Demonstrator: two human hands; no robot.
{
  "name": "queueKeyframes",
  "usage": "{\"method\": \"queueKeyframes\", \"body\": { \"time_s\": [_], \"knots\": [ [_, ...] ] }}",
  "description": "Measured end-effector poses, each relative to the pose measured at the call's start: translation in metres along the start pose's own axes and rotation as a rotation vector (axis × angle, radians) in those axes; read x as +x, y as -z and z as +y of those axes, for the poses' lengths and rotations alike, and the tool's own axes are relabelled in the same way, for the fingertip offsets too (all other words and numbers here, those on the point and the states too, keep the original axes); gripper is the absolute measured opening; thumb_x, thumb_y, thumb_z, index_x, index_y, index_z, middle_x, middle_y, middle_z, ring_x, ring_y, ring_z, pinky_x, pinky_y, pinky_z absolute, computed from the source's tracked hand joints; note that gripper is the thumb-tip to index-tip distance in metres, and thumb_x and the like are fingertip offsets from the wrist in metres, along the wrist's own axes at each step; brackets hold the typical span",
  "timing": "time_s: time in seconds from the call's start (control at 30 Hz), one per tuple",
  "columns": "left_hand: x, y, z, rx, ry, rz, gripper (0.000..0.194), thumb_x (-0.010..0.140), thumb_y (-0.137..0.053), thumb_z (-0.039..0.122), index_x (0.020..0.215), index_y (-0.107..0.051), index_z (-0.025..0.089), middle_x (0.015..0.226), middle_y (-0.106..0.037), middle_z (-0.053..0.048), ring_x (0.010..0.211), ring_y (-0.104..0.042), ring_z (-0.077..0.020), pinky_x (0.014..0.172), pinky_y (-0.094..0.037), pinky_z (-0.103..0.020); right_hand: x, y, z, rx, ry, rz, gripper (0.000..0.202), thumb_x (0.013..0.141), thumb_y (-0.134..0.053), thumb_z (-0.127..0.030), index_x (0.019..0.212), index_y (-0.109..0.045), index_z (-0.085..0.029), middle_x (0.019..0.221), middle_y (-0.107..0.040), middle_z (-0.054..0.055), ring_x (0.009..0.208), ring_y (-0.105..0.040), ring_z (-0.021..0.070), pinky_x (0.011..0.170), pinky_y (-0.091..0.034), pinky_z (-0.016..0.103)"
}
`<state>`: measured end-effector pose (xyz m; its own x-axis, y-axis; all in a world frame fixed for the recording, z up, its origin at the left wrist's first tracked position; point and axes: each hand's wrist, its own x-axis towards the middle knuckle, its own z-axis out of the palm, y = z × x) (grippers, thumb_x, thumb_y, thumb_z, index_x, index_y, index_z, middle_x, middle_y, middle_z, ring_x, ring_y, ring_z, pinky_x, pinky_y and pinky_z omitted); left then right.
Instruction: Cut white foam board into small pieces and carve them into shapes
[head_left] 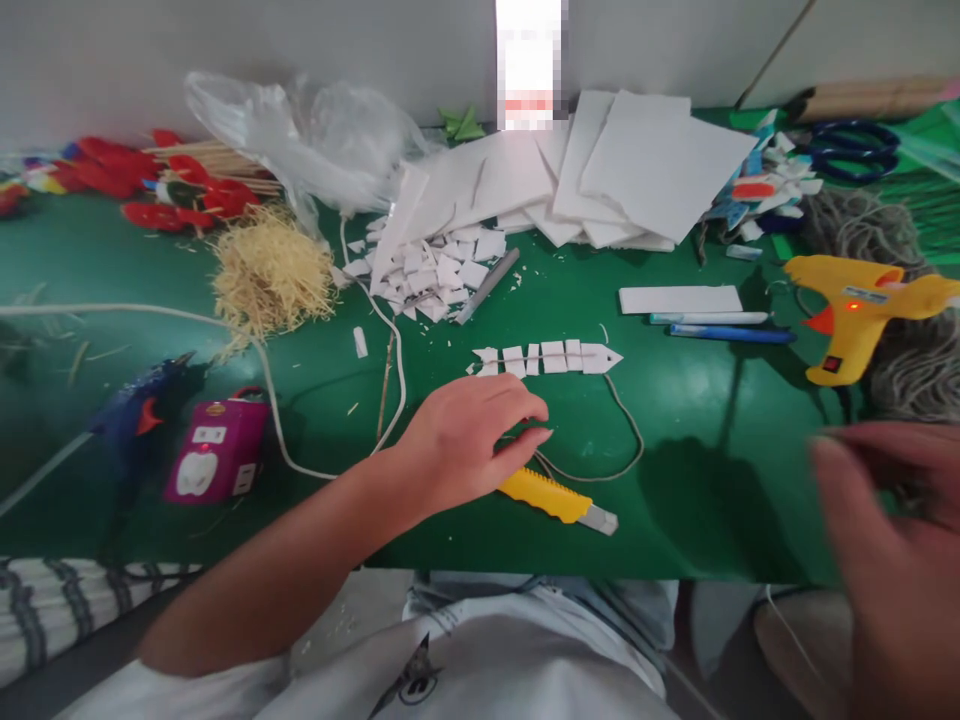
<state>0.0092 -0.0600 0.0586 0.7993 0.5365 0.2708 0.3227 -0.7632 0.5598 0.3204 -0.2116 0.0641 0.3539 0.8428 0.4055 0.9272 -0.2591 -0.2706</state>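
Observation:
My left hand (469,435) hovers over the middle of the green table, thumb and forefinger a little apart with nothing visible between them. Beneath it lies a yellow utility knife (551,494) with its blade tip out. Just beyond the fingers is a fish-shaped row of white foam pieces (555,358), with a grey cord (634,465) running along it and curving off to the right. My right hand (892,540) is raised at the right edge, smeared by motion; its grip is unclear. Nearest to it is a yellow glue gun (851,310) with a lit red light.
White foam sheets (652,160) and foam scraps (442,270) lie at the back. Two pens (731,333) rest beside a foam strip (679,299). Grey yarn (911,360) is at right. Leftward are straw shreds (274,270), a purple power socket (217,450), a blue glue gun (139,400) and white cable (281,430).

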Motion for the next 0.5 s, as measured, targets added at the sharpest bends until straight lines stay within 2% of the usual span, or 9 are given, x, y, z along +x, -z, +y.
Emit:
{"method": "queueKeyframes", "body": {
  "time_s": [0.07, 0.13, 0.17, 0.27, 0.4, 0.5],
  "knots": [
    [0.0, -0.006, -0.001, 0.058, -0.028, -0.072, 0.016, 0.103, -0.059, 0.028, 0.097, -0.07, 0.018, 0.087, -0.074, -0.002, 0.078, -0.068, -0.0147, 0.071, -0.048, -0.027, 0.006, -0.008, -0.026, 0.114, 0.228, -0.091, 0.015, 0.095, -0.067, -0.043, 0.094, -0.066, -0.027, 0.081, -0.068, 0.004, 0.058, -0.06, 0.0167, 0.056, -0.047, 0.034],
    [0.0, -0.01, 0.0, 0.102, -0.057, -0.129, 0.017, 0.102, -0.06, 0.03, 0.095, -0.071, 0.018, 0.088, -0.074, -0.002, 0.081, -0.068, -0.0169, 0.071, -0.047, -0.029, 0.017, -0.022, -0.044, 0.115, 0.321, -0.14, 0.02, 0.096, -0.064, -0.043, 0.094, -0.068, -0.024, 0.077, -0.067, 0.002, 0.051, -0.056, 0.013, 0.05, -0.045, 0.029],
    [0.001, -0.01, 0.002, 0.12, -0.072, -0.155, 0.018, 0.101, -0.061, 0.03, 0.093, -0.071, 0.018, 0.088, -0.074, -0.002, 0.08, -0.067, -0.0175, 0.071, -0.046, -0.03, 0.022, -0.029, -0.049, 0.09, 0.345, -0.203, 0.021, 0.096, -0.063, -0.042, 0.096, -0.07, -0.022, 0.078, -0.068, 0.003, 0.054, -0.06, 0.0138, 0.05, -0.045, 0.028],
    [0.002, -0.007, 0.007, 0.156, -0.088, -0.259, 0.018, 0.098, -0.067, 0.033, 0.091, -0.071, 0.017, 0.09, -0.073, -0.003, 0.082, -0.065, -0.0191, 0.072, -0.045, -0.033, 0.03, -0.05, -0.055, 0.079, 0.425, -0.264, 0.018, 0.093, -0.064, -0.036, 0.089, -0.07, -0.02, 0.076, -0.068, 0.003, 0.055, -0.061, 0.0143, 0.047, -0.044, 0.027],
    [0.002, 0.002, 0.013, 0.172, -0.06, -0.415, 0.021, 0.092, -0.075, 0.038, 0.095, -0.072, 0.018, 0.096, -0.072, -0.004, 0.086, -0.065, -0.0211, 0.074, -0.045, -0.034, 0.031, -0.062, -0.056, 0.095, 0.47, -0.297, 0.015, 0.09, -0.057, -0.023, 0.079, -0.067, -0.02, 0.076, -0.068, 0.004, 0.059, -0.062, 0.0154, 0.047, -0.041, 0.027],
    [0.001, 0.005, 0.018, 0.151, -0.042, -0.523, 0.018, 0.091, -0.077, 0.034, 0.097, -0.072, 0.018, 0.096, -0.072, -0.003, 0.083, -0.063, -0.0202, 0.074, -0.044, -0.034, 0.033, -0.059, -0.058, 0.223, 0.338, -0.346, 0.013, 0.083, -0.059, -0.021, 0.074, -0.067, -0.022, 0.074, -0.069, 0.004, 0.06, -0.062, 0.0154, 0.05, -0.044, 0.027]
  ]
}}
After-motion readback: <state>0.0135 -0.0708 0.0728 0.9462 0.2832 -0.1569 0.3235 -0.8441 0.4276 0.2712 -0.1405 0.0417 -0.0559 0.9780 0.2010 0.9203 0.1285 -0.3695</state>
